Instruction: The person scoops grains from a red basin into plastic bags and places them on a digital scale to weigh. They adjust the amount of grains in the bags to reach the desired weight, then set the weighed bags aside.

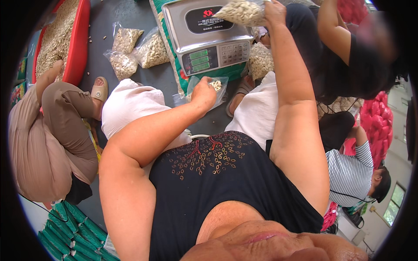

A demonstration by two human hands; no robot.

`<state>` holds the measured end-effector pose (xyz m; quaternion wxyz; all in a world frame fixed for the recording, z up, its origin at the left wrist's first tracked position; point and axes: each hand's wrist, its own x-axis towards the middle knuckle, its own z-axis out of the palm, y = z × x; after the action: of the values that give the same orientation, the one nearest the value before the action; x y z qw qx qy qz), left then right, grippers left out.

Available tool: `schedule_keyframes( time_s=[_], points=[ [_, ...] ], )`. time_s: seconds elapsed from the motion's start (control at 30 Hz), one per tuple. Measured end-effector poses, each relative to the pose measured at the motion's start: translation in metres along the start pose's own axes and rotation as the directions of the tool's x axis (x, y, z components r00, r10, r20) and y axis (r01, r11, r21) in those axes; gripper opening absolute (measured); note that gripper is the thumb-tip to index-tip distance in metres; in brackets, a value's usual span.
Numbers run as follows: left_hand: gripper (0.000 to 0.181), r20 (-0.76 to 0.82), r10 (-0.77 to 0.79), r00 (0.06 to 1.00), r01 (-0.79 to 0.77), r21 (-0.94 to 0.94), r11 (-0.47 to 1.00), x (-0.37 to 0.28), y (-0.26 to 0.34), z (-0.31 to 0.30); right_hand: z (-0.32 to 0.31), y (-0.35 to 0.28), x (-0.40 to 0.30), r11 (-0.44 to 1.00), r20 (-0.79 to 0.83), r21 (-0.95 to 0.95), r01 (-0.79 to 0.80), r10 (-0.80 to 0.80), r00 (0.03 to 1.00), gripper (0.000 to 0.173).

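Observation:
My right hand [275,13] grips the top of a clear plastic bag [243,13] filled with pale seeds. This bag is tilted over the right part of a steel-topped digital weighing scale [176,29]; whether it touches the pan cannot be told. Between my knees, my left hand [204,93] has curled fingers at an open clear plastic bag [221,98]. A few pale seeds [216,85] lie in that bag, beside the fingers, whose tips are partly hidden. The scale rests on green printed sacks [228,75], and its display is lit.
Filled seed bags [152,49] lie on the floor left of the scale; another bag [261,60] stands to its right. A red tub [78,42] holds loose seeds, with a co-worker's hand [57,67] in it. Other people sit at right. Green packets [75,235] are stacked at lower left.

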<state>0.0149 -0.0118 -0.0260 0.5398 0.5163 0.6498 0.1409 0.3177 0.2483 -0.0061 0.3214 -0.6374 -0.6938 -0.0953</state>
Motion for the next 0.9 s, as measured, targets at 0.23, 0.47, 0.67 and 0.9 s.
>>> schedule_keyframes(
  time_s=[0.23, 0.47, 0.67, 0.9],
  points=[
    [0.031, 0.026, -0.004, 1.000, 0.004, 0.009, 1.000, -0.004, -0.004, 0.000, 0.010, 0.094, 0.005, 0.621, -0.020, 0.665, -0.415, 0.570, 0.822, 0.024],
    [0.031, 0.020, -0.081, 0.997, 0.081, -0.008, 0.997, -0.001, -0.011, -0.005, 0.056, 0.051, -0.055, 0.057, 0.651, 0.118, -0.991, 0.750, 0.120, 0.022],
    [0.032, 0.041, -0.056, 0.998, 0.056, 0.017, 0.998, -0.003, -0.004, -0.004, 0.061, 0.091, -0.047, 0.630, 0.449, -0.421, -0.653, 0.770, 0.453, 0.025],
    [0.037, 0.134, -0.091, 0.987, 0.082, 0.070, 0.994, -0.018, -0.003, -0.016, 0.023, -0.139, 0.004, 0.936, 0.298, 0.345, -0.066, -0.043, 0.954, 0.031]
  ],
)
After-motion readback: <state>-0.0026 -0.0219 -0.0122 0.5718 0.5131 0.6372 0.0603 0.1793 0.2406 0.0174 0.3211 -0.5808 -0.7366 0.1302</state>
